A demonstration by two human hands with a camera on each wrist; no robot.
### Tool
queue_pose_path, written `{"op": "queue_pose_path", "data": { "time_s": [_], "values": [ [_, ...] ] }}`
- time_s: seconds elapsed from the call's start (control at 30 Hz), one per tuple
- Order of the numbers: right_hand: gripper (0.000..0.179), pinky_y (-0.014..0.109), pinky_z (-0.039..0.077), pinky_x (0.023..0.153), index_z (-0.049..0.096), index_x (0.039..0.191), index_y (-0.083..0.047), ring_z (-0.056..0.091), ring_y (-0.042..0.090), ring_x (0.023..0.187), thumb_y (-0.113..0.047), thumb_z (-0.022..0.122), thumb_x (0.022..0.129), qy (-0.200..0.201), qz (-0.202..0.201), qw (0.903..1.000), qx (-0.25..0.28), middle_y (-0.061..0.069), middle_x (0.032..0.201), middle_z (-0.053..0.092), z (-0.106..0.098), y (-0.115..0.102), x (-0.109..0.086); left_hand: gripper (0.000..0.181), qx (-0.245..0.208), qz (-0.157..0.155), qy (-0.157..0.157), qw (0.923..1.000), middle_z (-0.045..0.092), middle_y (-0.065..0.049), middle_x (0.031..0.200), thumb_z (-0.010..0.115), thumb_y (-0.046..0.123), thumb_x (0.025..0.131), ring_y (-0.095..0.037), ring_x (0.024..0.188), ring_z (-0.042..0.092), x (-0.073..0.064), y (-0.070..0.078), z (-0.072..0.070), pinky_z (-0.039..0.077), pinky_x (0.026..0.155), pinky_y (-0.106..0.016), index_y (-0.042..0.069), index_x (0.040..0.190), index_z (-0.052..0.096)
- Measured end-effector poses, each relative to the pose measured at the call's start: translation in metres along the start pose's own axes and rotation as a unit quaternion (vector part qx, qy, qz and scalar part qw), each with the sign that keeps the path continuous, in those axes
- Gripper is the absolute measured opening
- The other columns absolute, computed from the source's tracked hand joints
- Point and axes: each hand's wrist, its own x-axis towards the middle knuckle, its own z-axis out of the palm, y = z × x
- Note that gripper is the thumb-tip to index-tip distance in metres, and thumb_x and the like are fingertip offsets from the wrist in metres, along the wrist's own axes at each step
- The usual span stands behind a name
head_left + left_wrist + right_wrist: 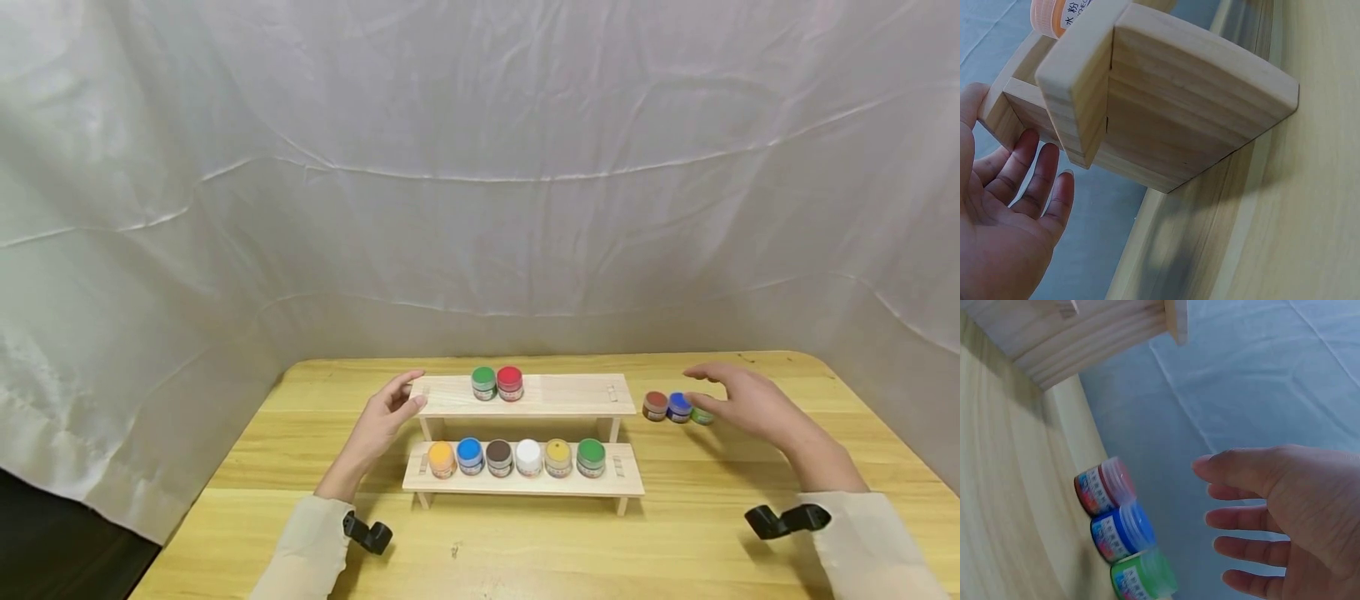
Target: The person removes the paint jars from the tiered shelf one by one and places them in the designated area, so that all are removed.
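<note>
A two-tier wooden display rack stands mid-table. My left hand grips the left end of its upper tier, thumb at the top and fingers against the side in the left wrist view. On that tier sit a green-lidded paint jar and a red-lidded paint jar. The lower tier carries a row of several jars, from an orange jar to a green jar. My right hand hovers, fingers relaxed, by a red-brown jar, a blue jar and a light green jar.
The three jars stand in a tight row on the wooden table, right of the rack. A pale cloth hangs behind the table and along its sides. Each sleeve bears a black wrist camera.
</note>
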Motion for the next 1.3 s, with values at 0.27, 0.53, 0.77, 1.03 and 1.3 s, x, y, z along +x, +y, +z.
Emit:
{"op": "queue_pose_path", "data": {
  "time_s": [0.27, 0.53, 0.77, 1.03, 1.3],
  "values": [
    [0.054, 0.063, 0.037, 0.094, 0.058, 0.131, 0.000, 0.049, 0.049, 0.118, -0.040, 0.064, 0.095, 0.004, -0.019, 0.9997, -0.015, 0.027, 0.129, 0.056, -0.009, -0.025, 0.001, 0.050, -0.002, -0.017, -0.005, 0.9998, 0.054, -0.009, 0.102, 0.059, 0.008, 0.098, -0.017, 0.087, 0.050, 0.000, 0.005, 0.000, 0.045, 0.080, -0.033, -0.001, 0.145, 0.042],
    [0.060, 0.062, 0.036, 0.096, 0.057, 0.134, -0.003, 0.048, 0.046, 0.122, -0.043, 0.068, 0.091, 0.010, -0.041, 0.9991, -0.003, 0.023, 0.131, 0.057, -0.014, -0.046, 0.003, 0.048, -0.001, -0.012, -0.011, 0.9999, 0.054, -0.008, 0.099, 0.059, 0.009, 0.098, -0.015, 0.085, 0.050, -0.009, 0.032, 0.002, 0.046, 0.080, -0.033, -0.002, 0.143, 0.044],
    [0.067, 0.060, 0.036, 0.098, 0.054, 0.138, -0.004, 0.048, 0.043, 0.124, -0.049, 0.067, 0.090, 0.004, -0.062, 0.9980, 0.007, 0.020, 0.134, 0.055, -0.007, -0.066, 0.008, 0.047, -0.005, -0.011, -0.012, 0.9999, 0.052, -0.008, 0.098, 0.059, 0.009, 0.098, -0.016, 0.085, 0.049, -0.008, 0.032, 0.002, 0.044, 0.076, -0.025, -0.001, 0.142, 0.045],
    [0.073, 0.058, 0.037, 0.100, 0.051, 0.140, -0.006, 0.051, 0.038, 0.122, -0.057, 0.062, 0.089, -0.019, -0.085, 0.9962, 0.000, 0.018, 0.139, 0.052, -0.008, -0.095, 0.018, 0.047, -0.007, -0.015, -0.012, 0.9998, 0.052, -0.007, 0.098, 0.059, 0.009, 0.098, -0.016, 0.084, 0.048, -0.008, 0.034, 0.002, 0.044, 0.077, -0.028, 0.000, 0.142, 0.045],
    [0.080, 0.057, 0.036, 0.102, 0.048, 0.145, -0.012, 0.046, 0.036, 0.130, -0.066, 0.056, 0.087, -0.053, -0.124, 0.9905, -0.026, 0.015, 0.143, 0.049, -0.008, -0.126, 0.034, 0.049, -0.007, -0.006, -0.010, 0.9999, 0.052, -0.008, 0.099, 0.060, 0.013, 0.098, -0.017, 0.085, 0.048, -0.003, 0.019, 0.001, 0.044, 0.077, -0.029, 0.000, 0.143, 0.045]
  ]
}}
